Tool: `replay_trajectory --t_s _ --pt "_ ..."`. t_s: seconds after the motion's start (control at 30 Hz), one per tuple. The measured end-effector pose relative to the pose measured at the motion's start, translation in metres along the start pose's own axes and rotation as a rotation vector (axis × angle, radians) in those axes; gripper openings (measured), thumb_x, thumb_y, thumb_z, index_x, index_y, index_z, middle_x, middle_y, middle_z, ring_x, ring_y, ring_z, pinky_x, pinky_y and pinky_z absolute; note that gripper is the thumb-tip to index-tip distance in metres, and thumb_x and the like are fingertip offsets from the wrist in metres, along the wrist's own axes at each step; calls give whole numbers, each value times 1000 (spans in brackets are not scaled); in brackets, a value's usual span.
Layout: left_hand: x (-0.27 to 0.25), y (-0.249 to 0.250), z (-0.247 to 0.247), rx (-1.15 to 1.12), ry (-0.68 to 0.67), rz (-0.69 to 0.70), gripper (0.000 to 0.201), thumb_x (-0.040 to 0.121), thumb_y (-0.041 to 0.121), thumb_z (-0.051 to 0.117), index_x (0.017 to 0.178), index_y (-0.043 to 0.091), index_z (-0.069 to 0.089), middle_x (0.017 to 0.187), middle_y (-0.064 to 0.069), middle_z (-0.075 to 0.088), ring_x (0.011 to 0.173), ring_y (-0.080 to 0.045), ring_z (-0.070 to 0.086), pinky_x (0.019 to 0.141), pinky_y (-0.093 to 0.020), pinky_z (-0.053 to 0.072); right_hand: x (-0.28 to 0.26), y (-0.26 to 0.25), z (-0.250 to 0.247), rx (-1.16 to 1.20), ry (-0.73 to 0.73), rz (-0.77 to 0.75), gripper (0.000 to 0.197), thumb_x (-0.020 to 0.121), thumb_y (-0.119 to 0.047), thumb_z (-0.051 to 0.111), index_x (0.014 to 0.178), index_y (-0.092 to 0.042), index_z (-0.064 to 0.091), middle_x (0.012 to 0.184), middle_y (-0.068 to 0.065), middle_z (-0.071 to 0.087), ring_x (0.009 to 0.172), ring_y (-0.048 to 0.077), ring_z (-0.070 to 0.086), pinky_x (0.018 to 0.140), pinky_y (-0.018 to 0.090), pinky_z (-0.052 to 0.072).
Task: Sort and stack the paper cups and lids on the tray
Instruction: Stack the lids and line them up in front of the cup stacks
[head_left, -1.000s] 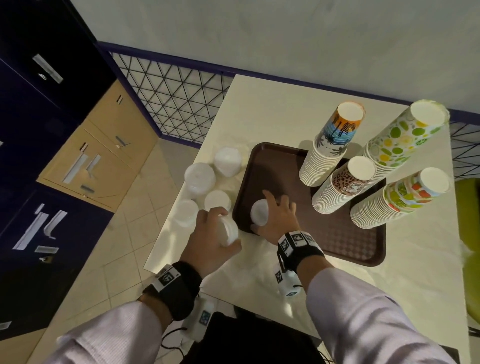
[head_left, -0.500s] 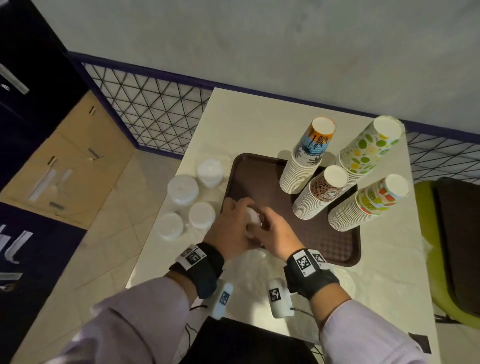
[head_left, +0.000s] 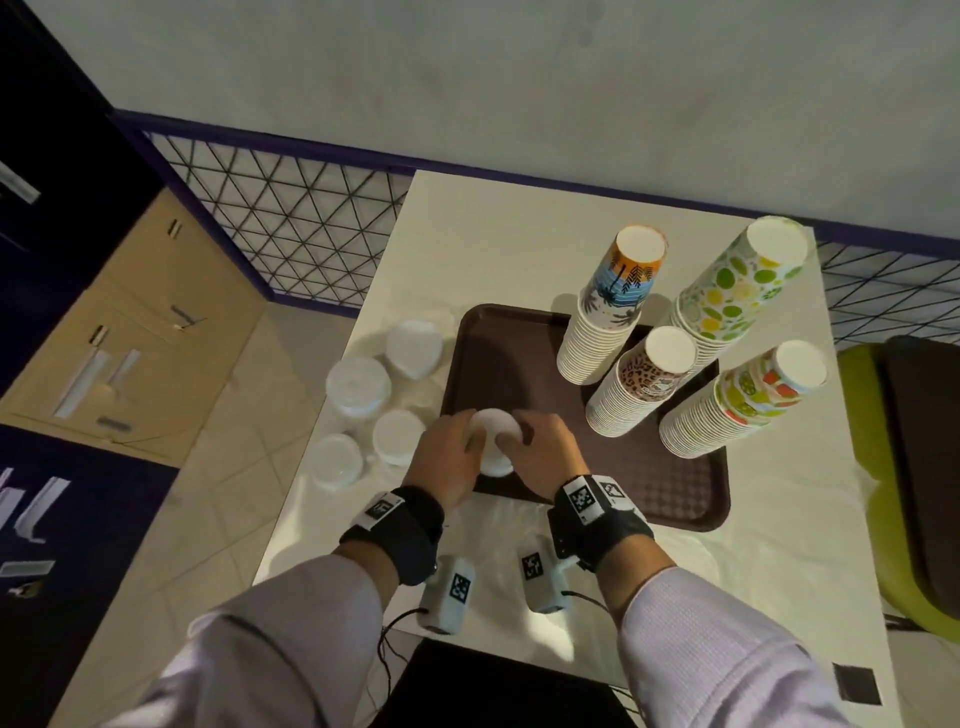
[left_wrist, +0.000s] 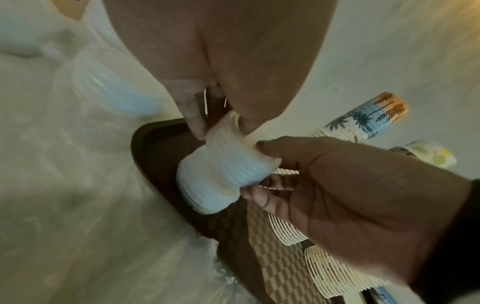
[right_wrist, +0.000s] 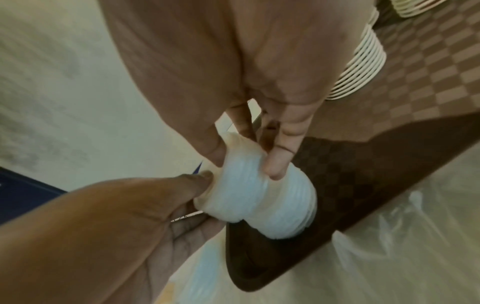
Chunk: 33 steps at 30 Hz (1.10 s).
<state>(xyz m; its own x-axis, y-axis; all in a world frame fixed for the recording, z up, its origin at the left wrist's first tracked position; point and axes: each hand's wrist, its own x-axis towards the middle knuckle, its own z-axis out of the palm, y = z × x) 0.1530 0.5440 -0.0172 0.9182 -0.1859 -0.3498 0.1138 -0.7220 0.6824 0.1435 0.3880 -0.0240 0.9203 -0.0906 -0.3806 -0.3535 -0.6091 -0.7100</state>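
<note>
A white stack of lids (head_left: 493, 441) stands on the near left corner of the brown tray (head_left: 498, 353). Both hands are on it. My left hand (head_left: 467, 441) grips its upper part from the left, and my right hand (head_left: 519, 436) grips it from the right. In the left wrist view my left hand (left_wrist: 223, 125) pinches the top of the lid stack (left_wrist: 223, 170). In the right wrist view my right hand (right_wrist: 246, 160) holds the same upper part of the lids (right_wrist: 259, 195). The upper part sits slightly off line on the lower part.
Several upside-down cup stacks lean on the tray's right half: palm print (head_left: 613, 312), green dots (head_left: 727, 296), leopard print (head_left: 644, 384), fruit print (head_left: 748, 400). Several more lid stacks (head_left: 358, 384) stand on the table left of the tray. Crumpled clear plastic (head_left: 498, 545) lies near my wrists.
My left hand brought a lid stack from the left onto the stack under my right hand. Now both hands grip the joined stack.
</note>
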Motion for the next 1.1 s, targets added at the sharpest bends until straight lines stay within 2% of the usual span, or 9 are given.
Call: replay_trajectory --t_s 0.1,0.23,0.4,0.47,0.6,0.77,0.9,1.0,1.1 --pt "6 -2 7 47 18 4 36 107 27 48 138 13 59 127 -11 64 115 -26 62 101 -38 49 7 4 11 -3 18 77 43 86 -42 57 119 -18 70 115 14 62 87 23 64 76 28 51" --pt "10 -4 11 83 -8 -16 35 107 25 49 137 11 60 127 -15 61 113 -28 59 99 -36 46 9 4 15 -43 7 152 36 95 -33 56 117 -7 68 116 14 59 89 23 57 78 26 42" --pt "13 -2 11 45 -25 -66 34 106 26 50 136 12 60 129 -12 60 116 -28 59 96 -30 44 10 8 18 -38 24 186 35 99 -32 52 113 -6 71 109 14 69 101 29 63 88 33 49" --pt "12 -2 10 2 -11 -96 35 106 27 52 137 14 61 131 -10 64 118 -26 61 92 -27 43 9 8 19 -15 34 188 34 99 -34 53 115 -10 72 109 13 70 97 27 65 86 34 53" --pt "11 -1 8 -66 20 -161 35 105 28 56 136 16 64 132 -6 68 120 -24 63 90 -24 42 8 10 18 69 57 205 29 95 -34 61 113 -16 74 98 7 74 87 26 71 81 43 61" --pt "7 -3 9 -111 54 -225 36 104 26 57 137 15 62 133 -8 67 121 -27 62 90 -25 42 5 6 19 158 54 229 28 95 -32 64 119 -20 74 104 5 74 92 24 71 85 39 60" --pt "7 -8 8 -99 34 -215 36 103 27 58 137 14 63 131 -7 68 119 -26 63 90 -25 43 4 4 22 175 56 226 29 93 -32 66 119 -20 73 104 4 74 91 21 69 81 37 61" --pt "6 -9 6 -92 25 -208 36 104 28 57 137 14 64 131 -7 69 119 -26 63 89 -24 42 5 2 20 50 32 182 30 95 -31 62 119 -17 73 107 4 73 87 15 61 73 24 46" --pt "5 -9 7 -86 25 -195 37 104 29 56 137 15 63 131 -7 69 118 -25 64 89 -24 43 7 -1 19 -36 2 164 34 98 -33 58 123 -13 69 115 8 71 92 18 61 76 24 42"
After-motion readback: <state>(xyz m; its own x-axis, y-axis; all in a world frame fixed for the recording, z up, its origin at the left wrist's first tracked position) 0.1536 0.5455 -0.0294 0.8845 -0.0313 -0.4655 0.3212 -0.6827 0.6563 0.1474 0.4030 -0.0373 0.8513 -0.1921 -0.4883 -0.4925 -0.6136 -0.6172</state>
